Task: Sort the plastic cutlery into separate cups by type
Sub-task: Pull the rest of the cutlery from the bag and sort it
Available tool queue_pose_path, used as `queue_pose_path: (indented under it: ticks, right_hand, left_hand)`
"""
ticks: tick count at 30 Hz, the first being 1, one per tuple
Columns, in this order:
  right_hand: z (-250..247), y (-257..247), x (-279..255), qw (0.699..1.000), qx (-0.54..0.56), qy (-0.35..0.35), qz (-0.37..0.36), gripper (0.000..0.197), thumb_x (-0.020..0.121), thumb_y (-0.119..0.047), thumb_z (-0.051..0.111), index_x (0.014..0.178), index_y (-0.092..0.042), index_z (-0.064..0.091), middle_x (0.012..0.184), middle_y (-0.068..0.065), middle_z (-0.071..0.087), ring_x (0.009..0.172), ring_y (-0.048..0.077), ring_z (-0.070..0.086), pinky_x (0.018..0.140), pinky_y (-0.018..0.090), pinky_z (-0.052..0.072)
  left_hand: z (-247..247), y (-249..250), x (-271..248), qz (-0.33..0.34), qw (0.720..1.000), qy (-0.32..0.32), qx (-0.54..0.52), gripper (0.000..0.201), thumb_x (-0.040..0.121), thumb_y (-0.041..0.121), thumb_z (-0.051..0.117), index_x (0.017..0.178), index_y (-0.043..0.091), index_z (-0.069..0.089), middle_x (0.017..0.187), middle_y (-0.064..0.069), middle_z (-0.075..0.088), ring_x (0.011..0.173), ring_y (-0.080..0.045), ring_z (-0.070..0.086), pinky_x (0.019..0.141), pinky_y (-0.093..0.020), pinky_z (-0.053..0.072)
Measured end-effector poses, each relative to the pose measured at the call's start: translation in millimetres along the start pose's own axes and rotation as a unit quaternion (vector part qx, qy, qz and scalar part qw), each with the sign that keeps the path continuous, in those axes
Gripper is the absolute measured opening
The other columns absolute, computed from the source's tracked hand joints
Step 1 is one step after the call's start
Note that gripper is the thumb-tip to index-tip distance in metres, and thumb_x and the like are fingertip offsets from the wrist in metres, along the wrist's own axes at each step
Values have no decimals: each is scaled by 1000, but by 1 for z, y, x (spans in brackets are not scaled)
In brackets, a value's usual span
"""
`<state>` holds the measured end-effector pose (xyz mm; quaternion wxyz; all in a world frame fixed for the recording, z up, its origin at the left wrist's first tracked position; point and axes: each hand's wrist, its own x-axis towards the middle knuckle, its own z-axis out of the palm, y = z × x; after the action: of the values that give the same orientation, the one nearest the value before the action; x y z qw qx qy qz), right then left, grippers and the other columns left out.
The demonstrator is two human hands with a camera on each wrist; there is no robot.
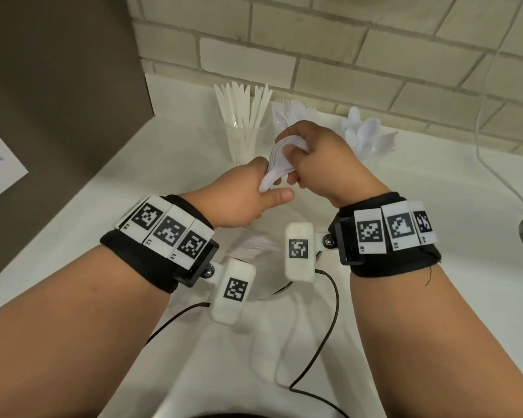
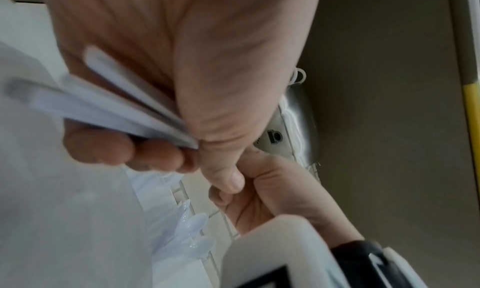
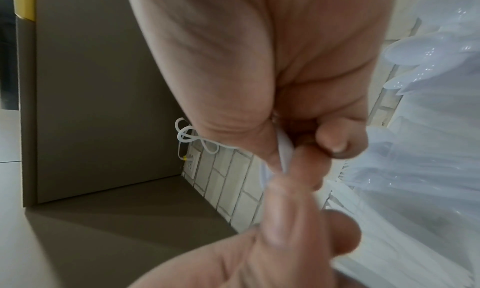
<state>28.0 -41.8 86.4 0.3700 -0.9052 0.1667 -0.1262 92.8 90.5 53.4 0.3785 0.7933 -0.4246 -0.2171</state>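
Cutlery sits between your two hands: a stacked bundle of white plastic pieces (image 1: 277, 165), most likely spoons, held above the white table (image 1: 175, 164). Your left hand (image 1: 248, 197) grips the handle end, fingers (image 2: 98, 148) curled under and thumb out along the side. Your right hand (image 1: 317, 155) curls over the top end, fingers closed round it. Behind them, along the tiled wall (image 1: 344, 55), three clear cups stand in a row: knives (image 1: 243, 122) at left, forks (image 1: 293, 113) in the middle and partly hidden by your right hand, spoons (image 1: 366, 134) at right. Below your wrists some loose pieces (image 1: 257, 244) lie, largely hidden by the wrist cameras. A white cable (image 1: 495, 164) trails down at right.
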Motion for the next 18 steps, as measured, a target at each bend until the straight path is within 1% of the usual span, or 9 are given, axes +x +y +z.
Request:
queue_pose_path:
  ticks: [2,4,7,10,12,13,14,16,18]
  right_hand:
    - [0,3,-1,1000,11,5,14,23,98,-9,39,113,-12,55,87,6,62,52,10,58,55,28,50]
    - [3,3,-4,1000,26,-7,17,23,97,-8,39,112,-15,55,88,7,60,47,8,56,49,27,50]
    - [0,6,-4,1000,19,9,13,23,97,-7,38,110,-16,56,78,4,58,50,12,57,51,30,50]
    - [-26,19,3,996,-7,89,31,22,98,-10,37,106,-20,55,77,3,60,53,12,59,52,28,49]
    - [-50,30,8,986,-14,162,40,25,96,-8,36,106,-21,55,86,7,61,53,11,60,49,25,49]
    - [-63,35,10,979,-29,201,36,26,95,-6,36,107,-19,55,89,8,61,56,12,61,49,23,49]
    - [-75,39,12,969,-55,241,29,29,93,-4,35,110,-16,55,91,8,60,64,16,62,52,23,48]
    - [-98,44,15,941,-118,318,10,34,88,0,34,114,-10,54,95,9,60,80,20,58,61,22,40]
    - [-113,45,19,913,-171,371,-5,37,86,1,33,116,-8,52,104,12,62,87,18,54,64,20,32]
  left_hand:
    - [1,-4,0,-4,1000,-5,5,22,96,35,50,98,14,43,72,5,49,55,-10,49,49,-23,43]
    - [3,-7,0,-5,999,-24,21,23,97,37,47,101,15,43,73,4,50,59,-8,51,54,-23,41]
    - [-4,-13,1,12,998,-35,59,29,93,41,52,108,17,50,88,2,56,77,-13,57,67,-22,45]
    - [-22,-27,-2,20,995,0,101,19,86,41,63,100,27,59,106,4,53,102,-11,53,84,-23,39]
    - [-29,-35,-5,10,986,-56,154,11,81,38,71,89,31,67,110,11,51,111,-10,49,91,-24,34]
    - [-29,-39,-6,-15,977,-95,191,14,80,39,73,92,34,69,116,12,48,115,-9,47,94,-25,33]
    - [-27,-41,-7,-42,964,-127,228,26,78,39,74,103,37,68,125,12,46,118,-10,46,97,-25,34]
    - [-19,-44,-4,-80,950,-160,258,66,71,40,80,130,38,51,138,9,40,123,-14,45,102,-27,37]
    - [-10,-43,0,-87,947,-174,254,98,60,41,87,141,37,34,141,8,34,124,-16,45,104,-30,39]
